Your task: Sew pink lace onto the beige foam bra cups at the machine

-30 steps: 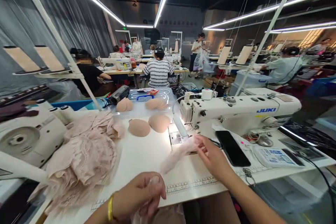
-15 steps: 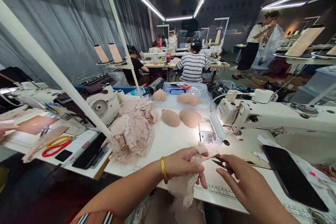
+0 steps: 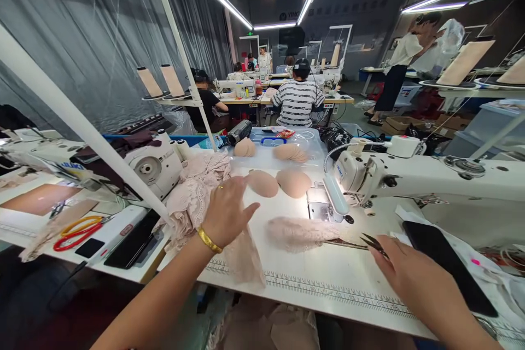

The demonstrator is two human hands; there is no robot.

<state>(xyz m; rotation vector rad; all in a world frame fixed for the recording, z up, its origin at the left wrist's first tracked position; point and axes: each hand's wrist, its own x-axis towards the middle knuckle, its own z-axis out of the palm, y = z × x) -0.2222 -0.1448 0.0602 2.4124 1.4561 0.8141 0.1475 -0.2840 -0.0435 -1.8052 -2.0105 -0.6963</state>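
Note:
My left hand (image 3: 227,210), with a gold bracelet at the wrist, is over the right side of a pile of pale pink lace pieces (image 3: 186,199). Its thumb stands apart and its fingers reach forward, their tips blurred. Under the palm a strip of sheer fabric (image 3: 248,257) trails toward the table edge. In my right hand (image 3: 410,268) are small dark thread snips (image 3: 375,245), blades pointing left. A blurred piece of lace (image 3: 301,232) lies between the hands, before the sewing machine's lit needle plate (image 3: 320,210). Two beige moulded cups (image 3: 262,183) rest behind it.
A white sewing machine (image 3: 430,175) stands at right, a black phone (image 3: 449,268) in front of it. More cups (image 3: 290,153) sit on a clear plastic lid. At left are red-handled scissors (image 3: 77,235) and a slanting white pole (image 3: 82,120). Other people sit or stand farther back.
My left hand has let go of the lace piece and moved left to the pile. The lace now lies on the table. My right hand has drawn right with the snips.

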